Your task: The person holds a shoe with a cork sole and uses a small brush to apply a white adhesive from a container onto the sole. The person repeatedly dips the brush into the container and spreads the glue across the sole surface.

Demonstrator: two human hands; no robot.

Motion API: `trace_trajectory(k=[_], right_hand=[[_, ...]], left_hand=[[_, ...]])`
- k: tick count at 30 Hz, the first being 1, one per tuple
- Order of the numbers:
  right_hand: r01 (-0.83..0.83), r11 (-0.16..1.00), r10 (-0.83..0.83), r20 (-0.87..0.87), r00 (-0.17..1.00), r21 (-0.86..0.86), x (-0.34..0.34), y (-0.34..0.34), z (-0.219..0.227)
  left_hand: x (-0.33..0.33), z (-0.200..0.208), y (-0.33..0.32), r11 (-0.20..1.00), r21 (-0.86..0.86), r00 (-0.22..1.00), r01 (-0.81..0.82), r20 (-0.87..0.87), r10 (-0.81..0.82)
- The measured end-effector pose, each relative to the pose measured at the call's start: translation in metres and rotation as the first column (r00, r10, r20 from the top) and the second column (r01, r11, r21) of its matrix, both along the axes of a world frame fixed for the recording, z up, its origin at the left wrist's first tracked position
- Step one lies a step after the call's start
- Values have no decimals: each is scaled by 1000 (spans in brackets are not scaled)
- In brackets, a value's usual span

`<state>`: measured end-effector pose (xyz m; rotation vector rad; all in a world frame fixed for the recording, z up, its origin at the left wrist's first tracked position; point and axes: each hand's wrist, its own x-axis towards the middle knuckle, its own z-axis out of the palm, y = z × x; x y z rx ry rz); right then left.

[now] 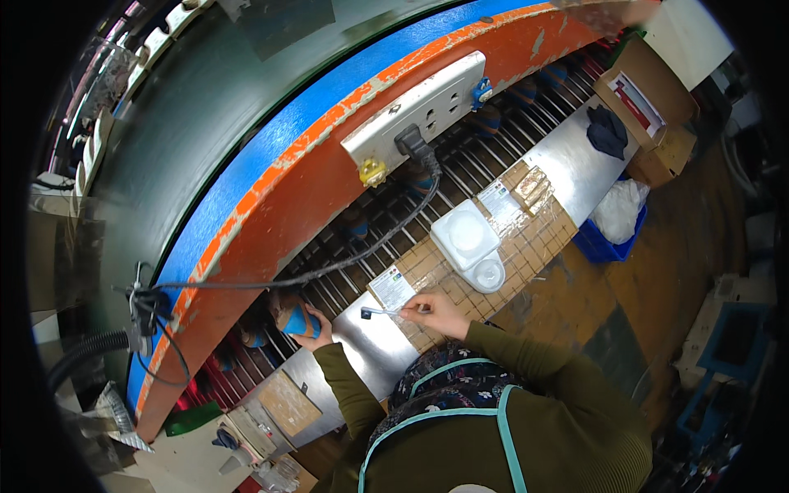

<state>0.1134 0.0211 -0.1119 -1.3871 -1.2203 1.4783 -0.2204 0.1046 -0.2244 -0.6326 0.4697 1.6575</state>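
Observation:
My left hand [321,332] is wrapped round a blue-and-tan rounded piece [301,321], perhaps a shoe part, at the edge of the metal bar rack; its far end lies in shadow. Pinched in my right hand [440,316] is a small brush [385,312] with a pale handle. Its dark head points left, apart from the blue-and-tan piece. Just beyond my right hand, a white plastic container [450,228] with a round top stands on a taped cardboard sheet [538,234]. A small round white dish [491,274] adjoins its near side.
An orange-and-blue curved machine housing [308,193] arches over the bar rack [493,152], where more blue-and-tan pieces lie. A black cable [362,255] runs from its power strip [419,111]. To the right are a dark cloth [606,133], an open carton [645,99] and a blue bin [604,245].

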Motion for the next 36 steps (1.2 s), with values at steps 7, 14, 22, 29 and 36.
trace_trajectory(k=[7,14,22,29,36], right_hand=[[102,993,-114,234,966,61,-42,91,-11],[-48,896,-332,741,584,441,-76,195,-48],[-9,896,-340,698,631,445,-80,246,-111],[120,949,-253,478,841,291,-42,162,16],[-70,982,26,242,970,176,32,24,63]], left_hand=[[-72,-55,39,972,204,968,114,-243,-62],[-65,-4,57,958,-222,983,-180,-7,183],[46,53,-71,960,-132,969,247,18,-247],[95,74,-97,752,-39,738,658,-167,-654],[129,82,-105,532,241,577,812,-470,-668]])
